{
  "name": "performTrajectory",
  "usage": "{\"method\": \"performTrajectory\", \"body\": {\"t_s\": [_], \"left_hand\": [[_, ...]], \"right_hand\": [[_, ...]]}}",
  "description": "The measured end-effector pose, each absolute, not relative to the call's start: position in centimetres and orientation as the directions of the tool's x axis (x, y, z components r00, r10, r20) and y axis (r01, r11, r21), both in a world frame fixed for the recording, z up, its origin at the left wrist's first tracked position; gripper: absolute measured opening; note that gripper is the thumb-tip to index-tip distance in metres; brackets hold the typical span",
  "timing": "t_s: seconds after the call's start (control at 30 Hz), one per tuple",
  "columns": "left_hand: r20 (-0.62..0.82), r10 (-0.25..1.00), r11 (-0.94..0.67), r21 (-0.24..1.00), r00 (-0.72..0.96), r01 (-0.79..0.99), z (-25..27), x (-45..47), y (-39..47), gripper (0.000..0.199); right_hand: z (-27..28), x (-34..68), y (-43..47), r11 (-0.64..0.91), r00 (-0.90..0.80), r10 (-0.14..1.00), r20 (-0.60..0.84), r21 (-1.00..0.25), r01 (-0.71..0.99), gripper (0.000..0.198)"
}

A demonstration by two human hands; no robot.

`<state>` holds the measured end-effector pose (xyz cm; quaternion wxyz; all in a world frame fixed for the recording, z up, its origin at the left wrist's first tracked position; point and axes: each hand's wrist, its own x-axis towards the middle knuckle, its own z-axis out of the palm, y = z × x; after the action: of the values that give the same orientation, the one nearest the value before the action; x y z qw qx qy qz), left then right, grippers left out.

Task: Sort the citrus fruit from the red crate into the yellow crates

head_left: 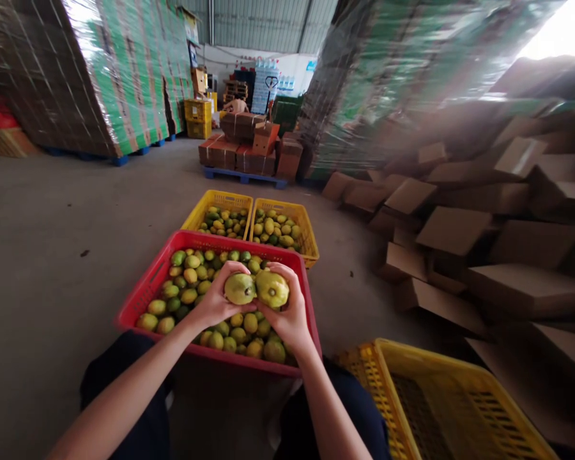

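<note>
Above the red crate [249, 361], about midway between its far and near edges and closer to its right edge, two bare hands are holding fruit. The left hand [219, 299] is curling fingers and thumb around a green fruit [239, 289], and the right hand [291, 314] is gripping a yellower fruit [272, 290] the same way. The pair are sitting side by side, seemingly touching. Below them, loose fruit [190, 275] in greens and yellows is filling much of the crate. Just beyond the far edge, two yellow crates [311, 237] are standing together, also carrying fruit. Off the near right corner, another yellow crate [384, 380] is standing beside the wearer's right knee [345, 402]. Farther right, cardboard boxes [455, 230] are lying in a jumbled heap.
</note>
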<state>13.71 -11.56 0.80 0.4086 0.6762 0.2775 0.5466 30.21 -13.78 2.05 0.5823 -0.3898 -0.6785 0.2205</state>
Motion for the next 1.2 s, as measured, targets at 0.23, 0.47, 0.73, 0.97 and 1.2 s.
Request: {"method": "performTrajectory", "body": {"t_s": [0.23, 0.47, 0.73, 0.97, 1.2], "left_hand": [[0.430, 0.866, -0.428, 0.901, 0.254, -0.066, 1.0, 13.7, -11.9, 0.057], [0.360, 0.898, -0.354, 0.933, 0.252, -0.070, 1.4, 13.8, -12.1, 0.055], [0.259, 0.946, -0.235, 0.962, 0.196, -0.138, 1.0, 14.1, -12.0, 0.043], [-0.115, 0.992, 0.083, 0.908, -0.054, -0.411, -0.4, 15.6, -10.4, 0.038], [-0.378, 0.915, 0.370, 0.659, 0.137, -0.655, 1.0, 15.5, -10.0, 0.036]], "right_hand": [[1.9, 30.3, -14.0, 0.580, -0.015, 0.799, 0.601, -0.764, 0.282, 0.055], [2.1, 30.3, -14.1, 0.560, 0.001, 0.813, 0.582, -0.783, 0.270, 0.054], [1.8, 30.1, -14.1, 0.433, 0.003, 0.895, 0.447, -0.868, 0.241, 0.056], [1.0, 29.1, -12.7, -0.127, 0.088, 0.981, -0.172, -0.916, -0.381, 0.044], [0.9, 29.5, -11.4, -0.349, -0.071, 0.887, -0.456, -0.563, -0.749, 0.025]]}}
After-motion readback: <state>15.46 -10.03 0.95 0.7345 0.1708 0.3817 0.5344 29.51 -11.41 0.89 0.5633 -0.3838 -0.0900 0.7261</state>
